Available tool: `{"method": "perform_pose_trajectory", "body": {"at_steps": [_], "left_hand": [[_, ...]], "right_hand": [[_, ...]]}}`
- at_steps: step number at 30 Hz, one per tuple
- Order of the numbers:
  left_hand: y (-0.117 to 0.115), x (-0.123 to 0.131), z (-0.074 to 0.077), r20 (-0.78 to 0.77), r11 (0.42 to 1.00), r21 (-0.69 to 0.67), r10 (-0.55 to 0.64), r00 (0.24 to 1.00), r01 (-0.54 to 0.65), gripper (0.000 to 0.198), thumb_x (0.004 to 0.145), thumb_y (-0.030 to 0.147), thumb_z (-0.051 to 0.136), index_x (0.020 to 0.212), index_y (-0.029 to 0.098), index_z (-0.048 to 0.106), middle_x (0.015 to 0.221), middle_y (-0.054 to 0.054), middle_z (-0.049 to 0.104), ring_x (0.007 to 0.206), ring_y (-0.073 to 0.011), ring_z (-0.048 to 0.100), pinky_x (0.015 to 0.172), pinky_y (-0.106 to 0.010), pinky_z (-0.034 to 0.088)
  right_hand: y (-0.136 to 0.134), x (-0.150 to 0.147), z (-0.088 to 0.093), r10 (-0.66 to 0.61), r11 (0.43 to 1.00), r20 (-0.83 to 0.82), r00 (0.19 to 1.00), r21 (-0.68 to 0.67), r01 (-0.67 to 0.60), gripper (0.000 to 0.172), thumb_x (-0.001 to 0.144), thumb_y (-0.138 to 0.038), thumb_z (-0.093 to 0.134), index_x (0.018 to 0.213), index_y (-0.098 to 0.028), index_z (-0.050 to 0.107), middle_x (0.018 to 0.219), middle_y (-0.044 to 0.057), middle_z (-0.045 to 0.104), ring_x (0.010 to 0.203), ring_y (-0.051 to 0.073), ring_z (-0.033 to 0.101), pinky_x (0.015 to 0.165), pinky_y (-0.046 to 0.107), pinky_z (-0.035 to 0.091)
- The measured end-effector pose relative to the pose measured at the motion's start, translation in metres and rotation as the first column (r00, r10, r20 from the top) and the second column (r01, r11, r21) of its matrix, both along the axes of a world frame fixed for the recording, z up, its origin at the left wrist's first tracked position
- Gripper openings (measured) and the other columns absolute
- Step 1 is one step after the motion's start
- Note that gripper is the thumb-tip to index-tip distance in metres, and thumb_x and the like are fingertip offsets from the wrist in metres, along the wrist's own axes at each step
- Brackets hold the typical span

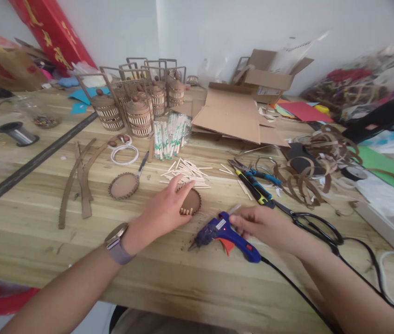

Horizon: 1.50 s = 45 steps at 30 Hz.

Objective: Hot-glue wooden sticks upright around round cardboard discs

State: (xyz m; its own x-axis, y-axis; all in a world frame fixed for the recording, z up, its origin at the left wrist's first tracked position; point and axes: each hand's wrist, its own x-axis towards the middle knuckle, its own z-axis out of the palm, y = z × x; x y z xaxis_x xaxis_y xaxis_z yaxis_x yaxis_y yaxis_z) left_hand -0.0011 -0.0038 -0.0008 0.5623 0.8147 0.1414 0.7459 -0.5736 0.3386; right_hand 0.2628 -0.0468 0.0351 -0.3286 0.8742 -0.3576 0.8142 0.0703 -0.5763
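Observation:
My left hand (162, 204), a watch on its wrist, is curved around a small round cardboard base (192, 200). The index finger reaches the far rim and the thumb the near rim, beside a few short wooden sticks standing along the edge. My right hand (255, 225) has its fingers curled in at the rear of a blue hot glue gun (222, 232), whose red light is lit. The clear glue stick (235, 208) pokes out beside the fingertips. A loose pile of short wooden sticks (190, 172) lies just beyond the left hand.
Pliers (252, 183) and black scissors (317, 227) lie right of the sticks. Another round base (123, 185), cardboard strips (83, 185) and a wire spool (17, 133) sit left. Several lidded stick baskets (139, 118) and flattened cardboard (231, 113) stand behind. The gun's cord (294, 290) trails right.

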Motion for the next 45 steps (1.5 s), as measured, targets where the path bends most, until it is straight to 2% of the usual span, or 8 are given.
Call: {"method": "perform_pose_trajectory", "body": {"at_steps": [3,7,10,24,31,37,41,45], "left_hand": [[-0.001,0.001,0.002,-0.003,1.0,-0.011,0.009,1.0,-0.009,0.08,0.076,0.025,0.072,0.146,0.024,0.033,0.156,-0.017,0.025,0.128,-0.0351,0.053,0.1,-0.046,0.05],[-0.001,0.002,0.006,-0.003,1.0,-0.023,0.012,1.0,-0.012,0.08,0.076,0.023,0.073,0.146,0.023,0.034,0.155,-0.019,0.028,0.128,-0.037,0.052,0.1,-0.049,0.05],[-0.002,0.003,0.008,-0.019,0.999,-0.046,0.028,0.999,-0.029,0.081,0.075,0.023,0.074,0.145,0.024,0.034,0.154,-0.019,0.029,0.127,-0.0377,0.053,0.099,-0.049,0.05],[-0.001,0.003,0.004,-0.018,1.0,-0.018,0.013,1.0,-0.014,0.081,0.075,0.024,0.073,0.145,0.023,0.034,0.155,-0.018,0.027,0.129,-0.0367,0.051,0.1,-0.047,0.05],[-0.001,0.002,0.004,-0.011,1.0,-0.017,0.019,1.0,-0.019,0.081,0.075,0.024,0.073,0.146,0.026,0.033,0.156,-0.016,0.027,0.128,-0.0354,0.052,0.099,-0.045,0.051],[0.0,0.002,0.002,0.004,1.0,-0.019,0.011,1.0,-0.011,0.083,0.074,0.024,0.074,0.146,0.026,0.032,0.156,-0.017,0.027,0.129,-0.0365,0.052,0.099,-0.047,0.051],[0.0,0.001,0.002,0.003,1.0,-0.02,0.008,1.0,-0.008,0.082,0.076,0.026,0.074,0.146,0.024,0.032,0.156,-0.018,0.026,0.129,-0.0372,0.051,0.1,-0.047,0.05],[0.0,0.001,0.001,0.019,1.0,-0.016,-0.001,1.0,0.001,0.082,0.075,0.026,0.074,0.146,0.022,0.033,0.155,-0.019,0.027,0.13,-0.0379,0.05,0.099,-0.048,0.05]], "right_hand": [[0.017,0.004,0.001,-0.192,0.934,0.417,0.889,0.356,0.035,0.035,0.098,-0.036,0.044,0.084,-0.017,0.069,0.084,0.011,0.073,0.075,0.023,0.069,0.063,0.03,0.048],[0.039,-0.004,-0.003,-0.3,0.918,0.682,0.667,0.397,0.007,0.024,0.09,-0.004,0.047,0.09,-0.008,0.07,0.09,0.021,0.071,0.082,0.029,0.073,0.063,0.033,0.051],[0.05,-0.014,-0.008,-0.29,0.919,0.691,0.662,0.395,-0.01,0.028,0.085,0.004,0.045,0.09,-0.007,0.07,0.09,0.022,0.071,0.082,0.031,0.074,0.061,0.033,0.052],[0.06,-0.009,-0.016,-0.153,0.857,0.691,0.706,0.448,-0.253,0.023,0.094,-0.012,0.045,0.096,-0.008,0.067,0.096,0.02,0.071,0.097,0.032,0.063,0.077,0.036,0.042],[0.062,-0.005,-0.019,-0.072,0.82,0.615,0.785,0.485,-0.305,0.025,0.088,-0.008,0.048,0.106,-0.009,0.065,0.096,0.017,0.072,0.098,0.03,0.061,0.077,0.035,0.037],[0.061,-0.009,-0.01,0.002,0.8,0.477,0.879,0.527,-0.288,0.019,0.087,-0.013,0.05,0.098,-0.014,0.066,0.097,0.013,0.071,0.094,0.025,0.062,0.08,0.032,0.041],[0.052,-0.02,0.004,0.146,0.846,0.096,0.985,0.503,-0.174,0.012,0.089,-0.019,0.05,0.089,-0.019,0.061,0.084,0.004,0.067,0.077,0.016,0.061,0.071,0.026,0.045],[0.04,-0.036,0.005,0.123,0.955,-0.272,0.954,0.294,-0.039,0.011,0.089,-0.027,0.051,0.089,-0.02,0.059,0.073,-0.001,0.063,0.065,0.013,0.057,0.06,0.024,0.044]]}}
